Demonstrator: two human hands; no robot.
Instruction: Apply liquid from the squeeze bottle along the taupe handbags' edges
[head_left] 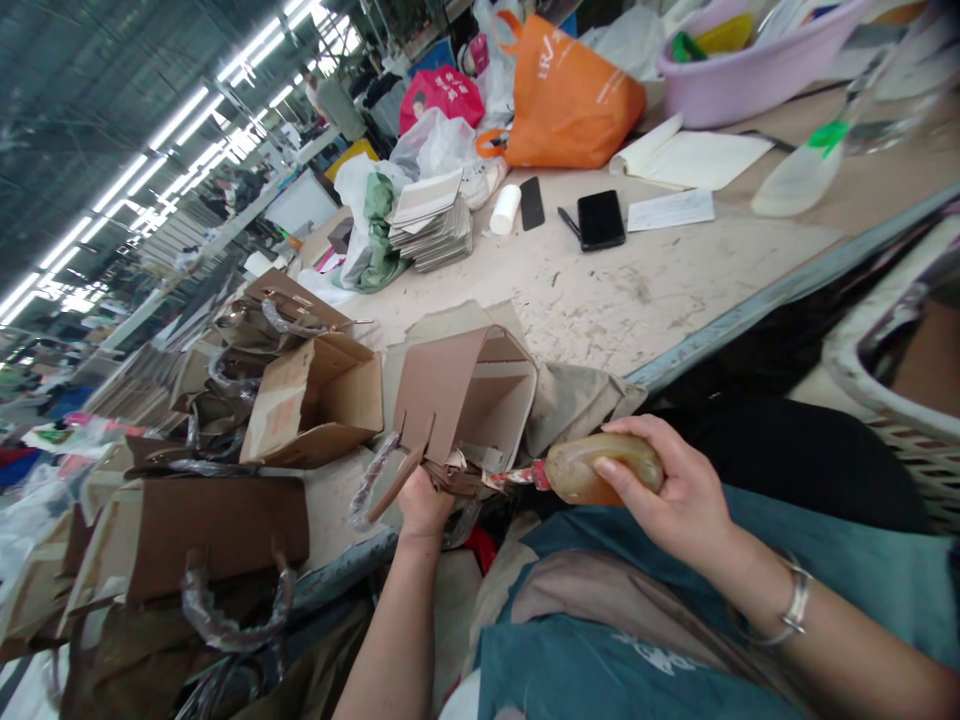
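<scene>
A brown handbag (465,395) with a wrapped handle lies open on its side at the table's near edge. My left hand (421,505) is closed on its lower edge, near the handle. My right hand (675,490) is wrapped round a soft yellowish glue bottle (581,470), whose red-tipped nozzle (517,478) points left and touches the bag's corner. I wear a metal bracelet on the right wrist.
Several more brown handbags (217,540) and a cardboard box (315,400) crowd the left. Farther back lie a card stack (435,225), a black phone (600,218), papers, an orange bag (566,95) and a purple basin (757,65). A plastic basket (900,400) stands at right.
</scene>
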